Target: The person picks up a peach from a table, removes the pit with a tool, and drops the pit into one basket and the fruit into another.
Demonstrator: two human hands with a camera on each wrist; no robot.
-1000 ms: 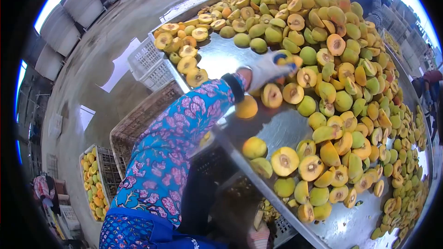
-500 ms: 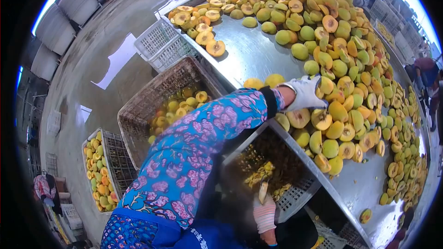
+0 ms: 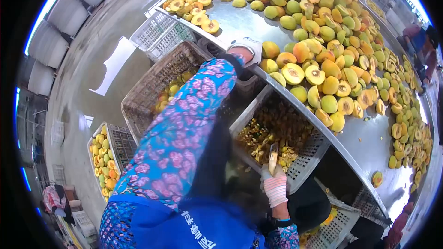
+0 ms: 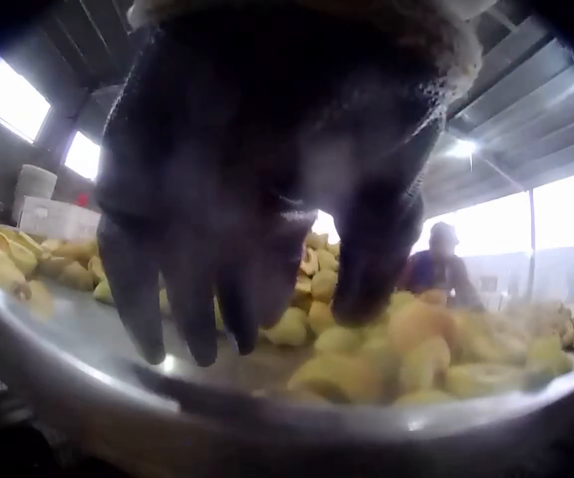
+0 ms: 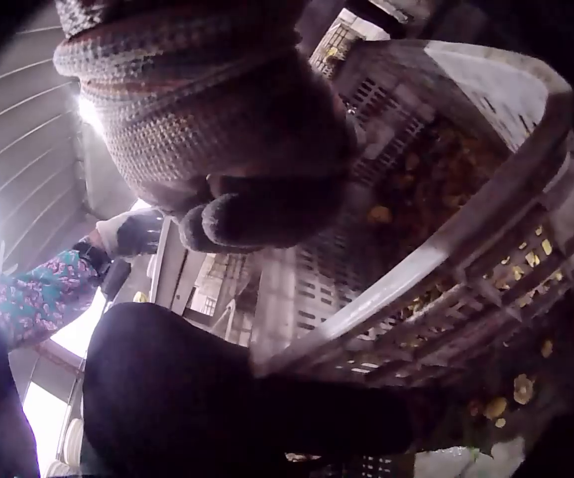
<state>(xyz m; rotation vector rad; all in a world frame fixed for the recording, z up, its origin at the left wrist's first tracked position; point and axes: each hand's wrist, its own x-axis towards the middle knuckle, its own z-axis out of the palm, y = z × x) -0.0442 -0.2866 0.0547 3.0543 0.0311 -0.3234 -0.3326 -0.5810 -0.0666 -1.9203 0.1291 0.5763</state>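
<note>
My left hand (image 3: 251, 48), in a white glove with a dark palm, is at the near edge of the metal table (image 3: 235, 23). In the left wrist view its fingers (image 4: 192, 309) point down loosely over the rim, with nothing held. Just right of it lie yellow-green peach halves (image 3: 293, 74), several showing their stones. My right hand (image 3: 276, 186), in a striped knit glove, grips a small pale tool with a metal edge (image 3: 273, 157). It is above a pale slotted crate (image 3: 318, 152) of brown and yellow scraps.
A dirty brown crate (image 3: 147, 85) with peaches stands under my left arm. Farther left is a dark-sided crate (image 3: 122, 143) full of peaches. White crates (image 3: 143, 37) stand by the table's left corner. Another person (image 3: 417, 41) is at the far right, beyond the heaped fruit.
My left hand has moved from among the peaches to the table's near edge, left of the near peaches. My right hand and its tool have come fully into view as the head view shifted.
</note>
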